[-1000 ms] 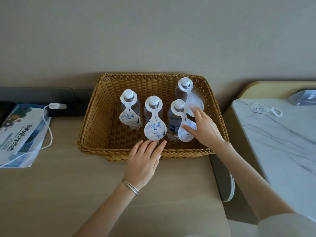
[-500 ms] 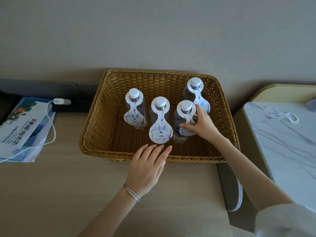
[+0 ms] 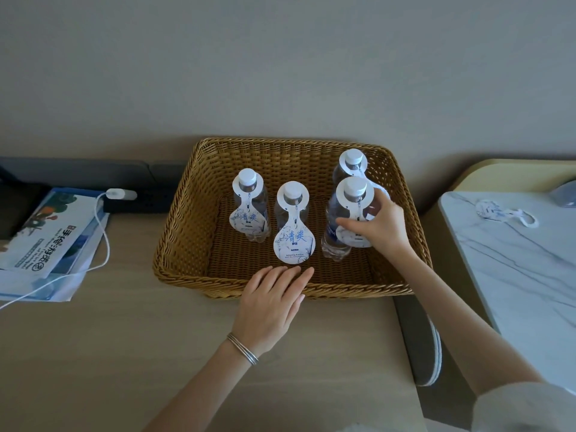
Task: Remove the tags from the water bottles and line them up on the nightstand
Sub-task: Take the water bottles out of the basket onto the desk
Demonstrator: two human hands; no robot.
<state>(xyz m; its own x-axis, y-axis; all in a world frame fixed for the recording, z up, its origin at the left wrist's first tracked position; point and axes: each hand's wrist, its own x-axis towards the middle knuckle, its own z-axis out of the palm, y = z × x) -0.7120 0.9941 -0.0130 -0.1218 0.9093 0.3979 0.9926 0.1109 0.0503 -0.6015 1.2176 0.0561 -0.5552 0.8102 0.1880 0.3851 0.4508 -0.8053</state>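
Upright white-capped clear plastic water bottle [image 3: 332, 240] stands far-right of flat, empty left hand [image 3: 271, 304]; right hand [image 3: 381, 227] grips it.

Left hand [image 3: 274, 304] flat, fingers straight, right hand [image 3: 378, 227] seemingly curled, gripping

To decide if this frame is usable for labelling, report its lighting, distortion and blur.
Head view: dim, soft, even light, faint shadows, no glare on the marble top; wide-angle bending bows the basket rim; the middle tag's print is sharp, the object at the right edge blurred.
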